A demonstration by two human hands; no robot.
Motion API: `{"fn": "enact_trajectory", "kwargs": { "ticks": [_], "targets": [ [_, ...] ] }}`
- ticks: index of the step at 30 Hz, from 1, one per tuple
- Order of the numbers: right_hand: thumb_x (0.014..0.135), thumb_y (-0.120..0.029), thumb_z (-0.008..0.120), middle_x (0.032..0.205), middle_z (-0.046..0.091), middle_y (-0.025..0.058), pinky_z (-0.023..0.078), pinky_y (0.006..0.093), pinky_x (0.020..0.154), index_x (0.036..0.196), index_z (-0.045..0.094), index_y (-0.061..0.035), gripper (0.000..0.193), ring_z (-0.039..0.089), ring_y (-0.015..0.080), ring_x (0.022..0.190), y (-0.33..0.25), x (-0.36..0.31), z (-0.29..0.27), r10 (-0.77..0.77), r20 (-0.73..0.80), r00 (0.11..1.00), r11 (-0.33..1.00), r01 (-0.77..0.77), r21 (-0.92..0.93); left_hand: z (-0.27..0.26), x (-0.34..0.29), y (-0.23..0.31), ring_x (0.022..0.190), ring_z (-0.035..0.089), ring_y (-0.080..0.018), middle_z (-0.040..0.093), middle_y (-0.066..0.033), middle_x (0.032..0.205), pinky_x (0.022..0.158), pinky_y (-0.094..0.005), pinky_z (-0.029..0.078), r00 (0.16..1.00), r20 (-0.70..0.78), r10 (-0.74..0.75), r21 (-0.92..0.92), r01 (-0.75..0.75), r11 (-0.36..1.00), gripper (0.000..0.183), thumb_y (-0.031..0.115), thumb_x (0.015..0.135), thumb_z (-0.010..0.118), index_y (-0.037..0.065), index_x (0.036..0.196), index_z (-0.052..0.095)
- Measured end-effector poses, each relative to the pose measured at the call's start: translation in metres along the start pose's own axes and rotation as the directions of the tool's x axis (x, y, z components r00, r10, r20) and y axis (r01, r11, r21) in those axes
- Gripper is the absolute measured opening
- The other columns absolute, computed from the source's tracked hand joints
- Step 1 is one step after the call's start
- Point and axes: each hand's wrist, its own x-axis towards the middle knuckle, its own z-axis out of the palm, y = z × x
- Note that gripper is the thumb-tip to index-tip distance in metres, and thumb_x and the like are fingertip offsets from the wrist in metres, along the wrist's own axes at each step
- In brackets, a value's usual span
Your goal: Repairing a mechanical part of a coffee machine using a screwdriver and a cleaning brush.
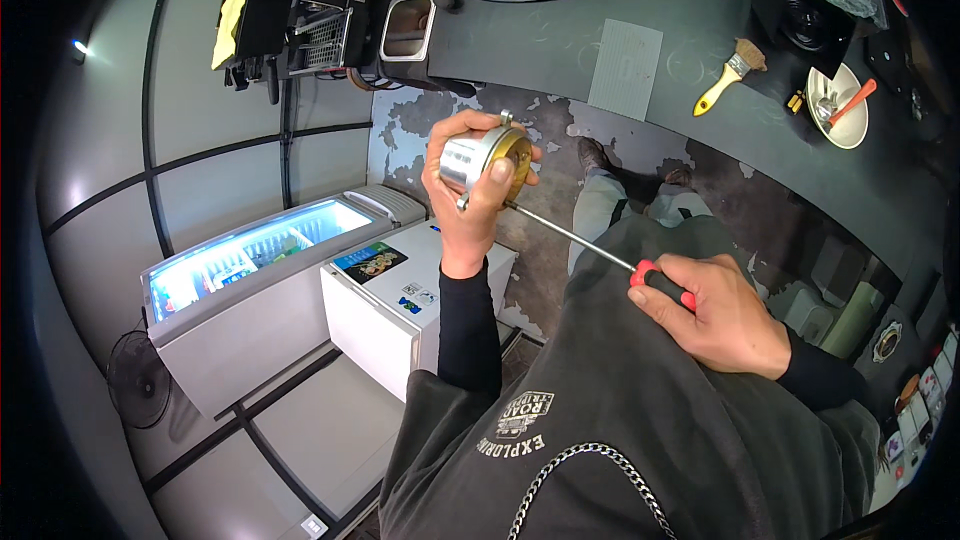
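Screwdriver tip meets a metal cylinder held up in mid-air, over the floor.

Head view: the left hand (pixel 468 202) has its fingers wrapped tight around a short silver metal cylinder with a brass-coloured face (pixel 487 157), raised left of centre; the right hand (pixel 722 312) has its fingers closed on the red handle of a long thin-shafted screwdriver (pixel 590 244). With no support beneath, the tip could slip off and jab the left thumb, or the cylinder could drop. Far right on the dark table (pixel 690 30) lie a yellow-handled paintbrush (pixel 728 76) and a white bowl (pixel 838 105); near left stands a lit glass-topped chest freezer (pixel 250 265).
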Motion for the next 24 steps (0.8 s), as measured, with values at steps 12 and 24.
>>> {"fn": "enact_trajectory", "kwargs": {
  "ticks": [12,24],
  "targets": [
    [0.101,-0.034,0.069,0.077,0.066,0.0161,0.051,0.0503,0.061,0.091,0.056,-0.0026,0.035,0.066,0.0396,0.069,0.008,0.002,-0.007,-0.167,-0.102,0.981,0.935,0.124,-0.331,0.011,0.011,0.003,0.087,0.076,-0.0234,0.07,-0.015,0.1,0.07,-0.0334,0.066,0.998,-0.038,-0.048,0.075,0.051,0.996,0.046,0.024,0.091,0.078,0.001,0.125,0.058],
    [0.097,-0.037,0.072,0.084,0.066,0.0114,0.054,0.0472,0.064,0.1,0.061,-0.0045,0.035,0.067,0.037,0.072,0.029,0.009,-0.017,-0.296,-0.204,0.933,0.861,0.168,-0.48,0.024,0.021,0.014,0.088,0.075,-0.0179,0.07,-0.0124,0.1,0.072,-0.0317,0.065,0.995,-0.03,-0.1,0.145,0.103,0.984,0.038,0.017,0.095,0.074,0.001,0.125,0.059]
  ]
}}
